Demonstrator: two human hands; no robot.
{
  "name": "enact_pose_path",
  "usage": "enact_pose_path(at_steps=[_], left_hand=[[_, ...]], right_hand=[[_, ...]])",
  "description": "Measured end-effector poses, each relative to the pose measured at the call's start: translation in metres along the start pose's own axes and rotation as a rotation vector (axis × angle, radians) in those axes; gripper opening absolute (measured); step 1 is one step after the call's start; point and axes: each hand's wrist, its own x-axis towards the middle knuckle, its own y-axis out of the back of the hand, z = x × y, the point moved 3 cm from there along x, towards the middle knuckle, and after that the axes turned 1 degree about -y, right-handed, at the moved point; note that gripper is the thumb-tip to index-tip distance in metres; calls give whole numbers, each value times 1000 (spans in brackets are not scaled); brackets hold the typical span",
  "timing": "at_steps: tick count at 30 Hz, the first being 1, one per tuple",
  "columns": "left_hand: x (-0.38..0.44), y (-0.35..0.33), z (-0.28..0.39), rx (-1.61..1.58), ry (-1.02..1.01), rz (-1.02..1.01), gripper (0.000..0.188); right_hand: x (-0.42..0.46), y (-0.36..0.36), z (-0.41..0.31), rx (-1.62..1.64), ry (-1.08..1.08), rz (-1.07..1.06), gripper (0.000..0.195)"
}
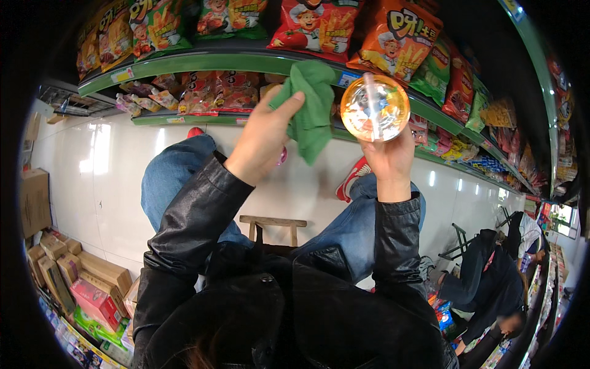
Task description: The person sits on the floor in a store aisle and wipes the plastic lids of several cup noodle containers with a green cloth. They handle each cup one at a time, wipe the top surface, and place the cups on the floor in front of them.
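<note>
My left hand (265,133) pinches a green cloth (311,110) between thumb and fingers; the cloth hangs in front of the shelf edge. To its right, my right hand (389,154) holds up a round, clear orange plastic container (374,107) with light glaring off it; its contents cannot be made out. The two hands are apart, and the cloth does not touch the container. Beyond them, bags of potato snacks (315,27) stand on the green-edged shelf (207,62). A small pink round item (282,156) shows partly beside my left hand.
Lower shelves hold packaged sweets (237,90) and pouches (163,98). A wooden stool (273,221) is between my legs. Cardboard boxes (103,272) stand at the lower left. At the right, a person in dark clothes (493,281) bends near another shelf, with folding stools (461,240) behind.
</note>
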Motion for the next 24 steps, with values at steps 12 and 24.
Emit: enact_pose_path(at_steps=[12, 24], left_hand=[[-16, 47, -20, 498, 20, -131, 60], [-50, 118, -21, 1125, -71, -308, 68]], right_hand=[[1, 23, 52, -1146, -209, 244, 37], [-24, 30, 109, -911, -723, 48, 44]])
